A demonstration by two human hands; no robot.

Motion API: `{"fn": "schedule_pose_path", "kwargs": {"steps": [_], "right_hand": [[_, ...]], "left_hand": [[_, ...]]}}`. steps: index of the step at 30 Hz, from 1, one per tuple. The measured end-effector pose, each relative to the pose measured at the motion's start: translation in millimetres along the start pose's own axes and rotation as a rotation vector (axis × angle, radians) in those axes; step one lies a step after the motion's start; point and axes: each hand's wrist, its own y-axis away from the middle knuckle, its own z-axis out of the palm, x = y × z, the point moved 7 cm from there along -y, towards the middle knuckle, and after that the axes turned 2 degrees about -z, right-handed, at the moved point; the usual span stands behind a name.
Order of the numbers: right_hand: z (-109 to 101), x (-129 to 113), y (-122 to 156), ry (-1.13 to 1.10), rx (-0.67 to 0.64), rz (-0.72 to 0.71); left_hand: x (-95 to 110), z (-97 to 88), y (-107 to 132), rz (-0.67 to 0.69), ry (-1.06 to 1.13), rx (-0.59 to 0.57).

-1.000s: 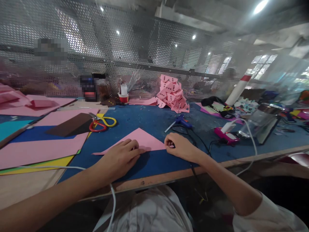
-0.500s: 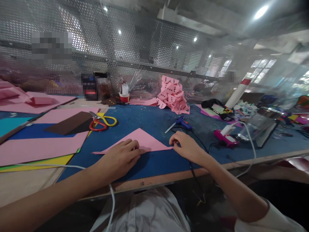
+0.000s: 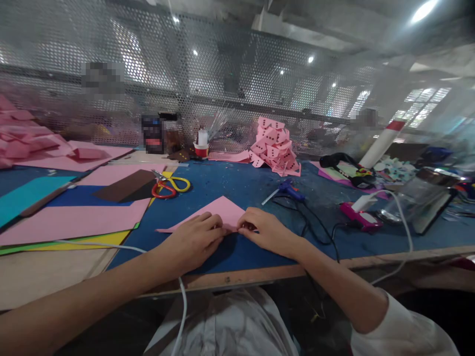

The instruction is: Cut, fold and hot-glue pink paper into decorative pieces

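Note:
A folded pink paper triangle point(image 3: 218, 210) lies on the blue table mat point(image 3: 237, 188) in front of me. My left hand point(image 3: 193, 240) rests flat on its near edge, fingers stretched out and pressing it down. My right hand point(image 3: 263, 231) sits just to the right, fingers curled and pinched on the paper's near edge, fingertips almost touching my left hand's.
Red-and-yellow scissors point(image 3: 168, 187) and coloured paper sheets point(image 3: 70, 217) lie at the left. A pile of pink dotted cut-outs point(image 3: 274, 152) stands at the back. A blue glue gun point(image 3: 285, 189), black cables, a pink device point(image 3: 359, 217) and a glass jar point(image 3: 419, 198) are at the right.
My right hand slid left along the paper's near edge, from its right corner to beside my left hand. The left hand stayed on the paper. The view shifted slightly.

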Motion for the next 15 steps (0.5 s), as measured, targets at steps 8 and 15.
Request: {"fn": "schedule_pose_path", "kwargs": {"steps": [8,15], "right_hand": [[-1.0,-1.2,3.1,0.013,0.015,-0.009],[-2.2,-1.9,4.7,-0.005,0.020,-0.015]], "left_hand": [[-1.6,-3.8,10.9,-0.046,-0.002,-0.011],[-0.8,-10.7,16.1,-0.069,0.021,0.011]]}}
